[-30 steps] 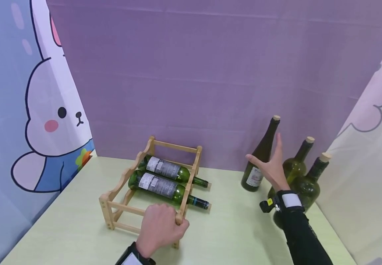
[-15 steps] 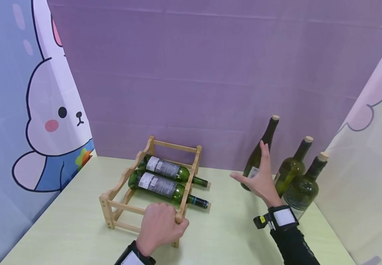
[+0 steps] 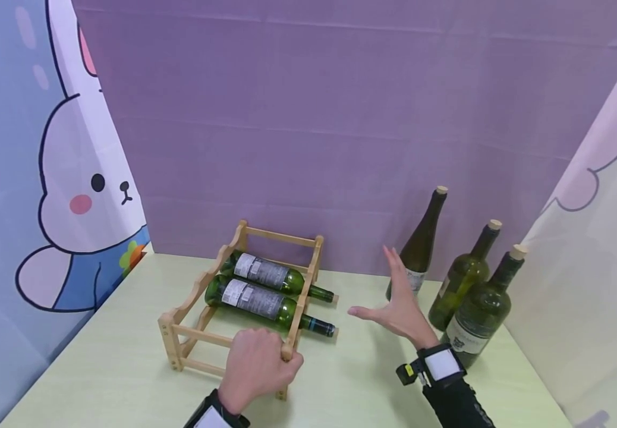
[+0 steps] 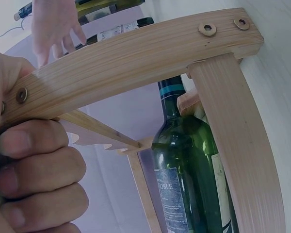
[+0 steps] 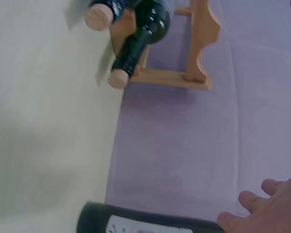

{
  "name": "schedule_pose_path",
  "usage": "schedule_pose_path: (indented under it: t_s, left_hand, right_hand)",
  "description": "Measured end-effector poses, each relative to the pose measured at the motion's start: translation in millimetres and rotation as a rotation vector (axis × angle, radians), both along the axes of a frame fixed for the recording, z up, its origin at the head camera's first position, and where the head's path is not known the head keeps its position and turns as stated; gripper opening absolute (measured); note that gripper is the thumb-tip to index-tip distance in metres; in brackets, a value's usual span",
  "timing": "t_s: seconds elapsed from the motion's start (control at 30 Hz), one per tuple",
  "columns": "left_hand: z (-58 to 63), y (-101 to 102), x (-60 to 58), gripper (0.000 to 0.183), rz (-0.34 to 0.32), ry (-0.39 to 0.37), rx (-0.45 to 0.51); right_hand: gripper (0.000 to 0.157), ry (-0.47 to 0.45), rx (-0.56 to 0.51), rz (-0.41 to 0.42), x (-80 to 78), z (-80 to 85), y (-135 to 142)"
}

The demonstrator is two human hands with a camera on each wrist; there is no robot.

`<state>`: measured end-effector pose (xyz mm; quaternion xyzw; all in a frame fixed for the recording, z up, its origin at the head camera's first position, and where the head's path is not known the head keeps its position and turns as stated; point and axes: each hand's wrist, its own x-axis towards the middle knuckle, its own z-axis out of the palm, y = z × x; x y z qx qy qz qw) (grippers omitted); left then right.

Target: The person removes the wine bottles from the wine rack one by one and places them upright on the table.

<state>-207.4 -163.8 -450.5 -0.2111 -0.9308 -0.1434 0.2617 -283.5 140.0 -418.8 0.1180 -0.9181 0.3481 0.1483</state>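
My left hand (image 3: 257,362) grips the near front corner of a wooden wine rack (image 3: 204,336); in the left wrist view its fingers (image 4: 46,165) curl round the wood. Two green wine bottles lie in the rack side by side, a nearer one (image 3: 255,300) and a farther one (image 3: 263,270), their corked necks pointing right. My right hand (image 3: 402,312) is held over the table between rack and standing bottles, thumb and fingers spread, holding nothing. Behind it stands a tall dark wine bottle (image 3: 421,244), its lower part partly hidden by the hand.
Two more corked wine bottles stand at the right, a yellow-green one (image 3: 460,279) and a broad dark green one (image 3: 482,315) nearer me. A purple cloth (image 3: 298,131) hangs behind the pale table (image 3: 94,362). A cartoon-printed curtain (image 3: 89,238) borders the left side.
My right hand has moved left and nearer me, away from the standing bottles, fingers still spread. My left hand, the rack and its bottles have stayed put.
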Motion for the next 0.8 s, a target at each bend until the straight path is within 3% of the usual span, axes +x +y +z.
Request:
schedule_pose_path:
  t_s: [0.23,0.53,0.8]
  left_hand:
    - [0.3,-1,-1.3,0.058,-0.007,0.019,0.0]
    - [-2.2,0,-1.7,0.057,-0.01,0.002,0.001]
    - [-2.6,-1,-1.4,0.057,-0.011,0.02,-0.005]
  right_hand:
    - [0.128,-0.064,0.058,0.048,0.6,-18.7,-21]
    - [0.114,-0.181,0.084,0.017,-2.1,-33.8,-51]
    - [0.1,-0.216,0.13,0.091,-10.7,-49.6,-72]
